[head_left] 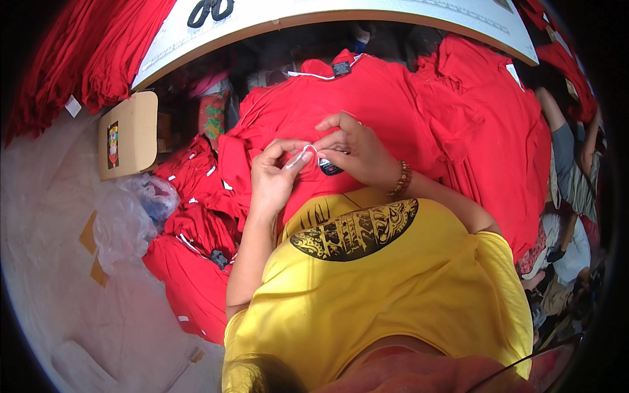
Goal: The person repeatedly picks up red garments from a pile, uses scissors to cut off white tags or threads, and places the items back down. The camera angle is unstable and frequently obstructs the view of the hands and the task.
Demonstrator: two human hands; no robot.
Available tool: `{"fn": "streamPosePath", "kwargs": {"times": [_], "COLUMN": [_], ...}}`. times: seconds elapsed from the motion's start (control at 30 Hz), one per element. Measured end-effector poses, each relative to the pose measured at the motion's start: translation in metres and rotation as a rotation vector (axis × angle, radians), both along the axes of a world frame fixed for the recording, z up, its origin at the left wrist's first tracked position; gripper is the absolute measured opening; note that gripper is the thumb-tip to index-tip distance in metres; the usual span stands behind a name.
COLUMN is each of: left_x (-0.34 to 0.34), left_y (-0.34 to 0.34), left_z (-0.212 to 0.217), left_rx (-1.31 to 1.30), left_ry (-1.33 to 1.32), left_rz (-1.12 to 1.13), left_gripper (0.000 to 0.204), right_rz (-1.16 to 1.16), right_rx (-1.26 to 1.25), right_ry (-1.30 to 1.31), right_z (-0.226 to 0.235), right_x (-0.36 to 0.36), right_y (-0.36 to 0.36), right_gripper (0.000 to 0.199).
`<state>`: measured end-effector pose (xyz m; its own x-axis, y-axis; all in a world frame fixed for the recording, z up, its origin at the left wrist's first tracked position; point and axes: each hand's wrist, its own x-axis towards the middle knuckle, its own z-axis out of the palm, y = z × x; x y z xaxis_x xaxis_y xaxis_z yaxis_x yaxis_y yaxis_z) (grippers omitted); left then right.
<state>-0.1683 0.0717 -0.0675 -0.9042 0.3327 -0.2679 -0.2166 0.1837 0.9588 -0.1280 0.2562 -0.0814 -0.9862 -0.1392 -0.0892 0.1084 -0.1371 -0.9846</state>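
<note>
Pale floor [59, 216] spreads toward nine o'clock from where I stand, a cardboard box [129, 134] on it at ten. Next, the left hand [270, 180] has thumb and forefinger closed on a thin white strip [311, 147], just twelve-ward of centre. Beside it, the right hand [359, 154] pinches the strip too, fingertips together. Red cloth [495, 157] heaps out to two o'clock.

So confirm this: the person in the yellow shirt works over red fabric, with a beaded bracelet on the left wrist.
Not quite: the beaded bracelet is on the right wrist, as the head view shows. The yellow shirt and red fabric are as you say.
</note>
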Motion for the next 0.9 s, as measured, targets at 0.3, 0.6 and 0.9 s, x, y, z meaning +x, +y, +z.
{"fn": "streamPosePath", "kwargs": {"times": [0.3,0.6,0.9], "left_x": [0.013,0.012,0.007], "left_y": [-0.019,-0.021,-0.006], "left_z": [0.009,0.045,0.031], "left_rx": [0.025,0.112,0.176], "left_ry": [0.175,0.081,0.101], "left_rz": [-0.092,-0.343,0.081], "left_gripper": [0.018,0.015,0.023], "right_rz": [-0.178,-0.088,0.098], "right_rx": [0.716,0.043,-0.317], "right_ry": [0.091,-0.266,-0.173], "right_z": [-0.032,-0.03,0.027], "right_x": [0.006,-0.011,-0.024], "right_y": [0.062,0.04,-0.008], "right_gripper": [0.02,0.02,0.03]}}
